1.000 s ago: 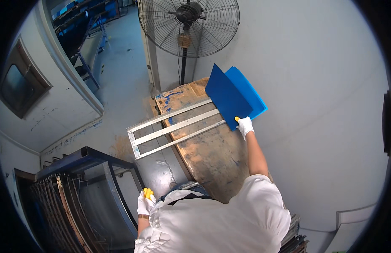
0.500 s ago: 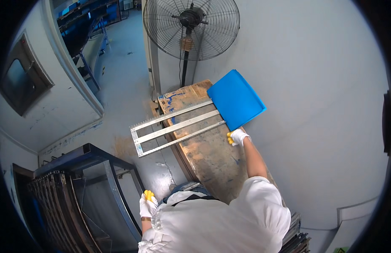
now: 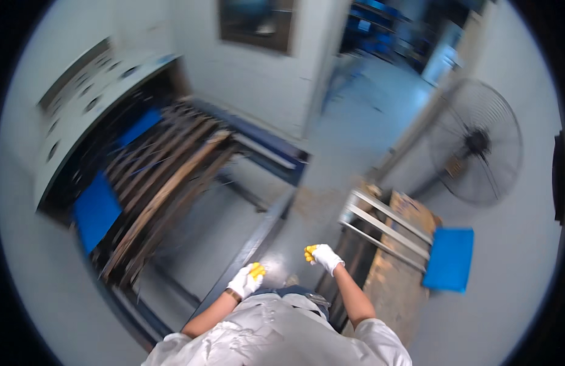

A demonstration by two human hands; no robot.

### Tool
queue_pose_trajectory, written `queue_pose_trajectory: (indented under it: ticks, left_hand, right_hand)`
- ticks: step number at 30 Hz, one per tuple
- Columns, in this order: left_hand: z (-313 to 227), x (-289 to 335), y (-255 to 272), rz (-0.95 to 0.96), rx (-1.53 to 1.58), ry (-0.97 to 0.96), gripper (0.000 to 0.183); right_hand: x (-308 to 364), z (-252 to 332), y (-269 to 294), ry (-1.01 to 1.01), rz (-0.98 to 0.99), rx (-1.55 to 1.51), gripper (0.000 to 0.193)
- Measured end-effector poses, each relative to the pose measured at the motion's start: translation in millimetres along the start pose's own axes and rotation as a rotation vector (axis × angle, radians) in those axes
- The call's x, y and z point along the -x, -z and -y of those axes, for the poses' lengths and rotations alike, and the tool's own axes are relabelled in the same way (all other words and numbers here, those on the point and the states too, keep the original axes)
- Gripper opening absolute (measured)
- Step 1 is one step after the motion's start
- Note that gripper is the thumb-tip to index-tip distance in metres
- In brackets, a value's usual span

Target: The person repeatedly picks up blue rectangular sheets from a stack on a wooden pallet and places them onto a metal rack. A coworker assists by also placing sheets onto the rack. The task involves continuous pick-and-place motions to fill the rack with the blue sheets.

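Note:
Both hands wear white gloves with yellow fingertips. My left hand (image 3: 246,280) is held in front of my body, beside the dark metal bar of the rack, its fingers curled with nothing seen in them. My right hand (image 3: 324,257) hangs between that rack and the worn wooden table (image 3: 380,290), fingers also curled and apparently bare of anything. On the table lies a pale metal frame of long bars (image 3: 389,232), one end jutting past the table's left edge. A blue panel (image 3: 449,259) sits at the frame's right end, apart from my right hand.
At left, a dark slatted rack (image 3: 166,183) leads to a machine with a pale perforated hood (image 3: 90,100). Two blue pieces, one a larger sheet (image 3: 97,211), lie on its slats. A standing fan (image 3: 476,141) is behind the table; a doorway opens onto blue floor (image 3: 374,104).
My view has swung left toward the rack. My right hand has come away from the blue panel and moved left off the table. The panel and frame stay on the table.

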State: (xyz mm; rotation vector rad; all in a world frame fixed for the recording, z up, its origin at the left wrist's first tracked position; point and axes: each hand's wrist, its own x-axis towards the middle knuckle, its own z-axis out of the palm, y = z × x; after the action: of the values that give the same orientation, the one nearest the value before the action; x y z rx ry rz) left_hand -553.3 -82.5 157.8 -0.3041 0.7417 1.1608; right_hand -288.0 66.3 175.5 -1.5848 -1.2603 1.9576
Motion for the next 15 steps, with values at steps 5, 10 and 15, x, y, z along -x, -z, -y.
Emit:
queue_pose_trajectory:
  ticks: [5,10,15]
  left_hand:
    - [-33.0,53.1,68.6,-0.091,0.149,-0.16,0.028]
    - [-71.7,69.7,130.1,-0.119,0.331,-0.346,0.025]
    - [-106.3,99.1,169.0,-0.19,0.442,-0.44,0.02]
  right_hand:
    - [-13.3,78.5,-182.0,0.192,0.536,0.62,0.027]
    - [-34.2,144.0,-322.4,0.277,0.782,0.548,0.028]
    - [-32.6,157.7,-453.3,0.149,1.058,0.138,0.031]
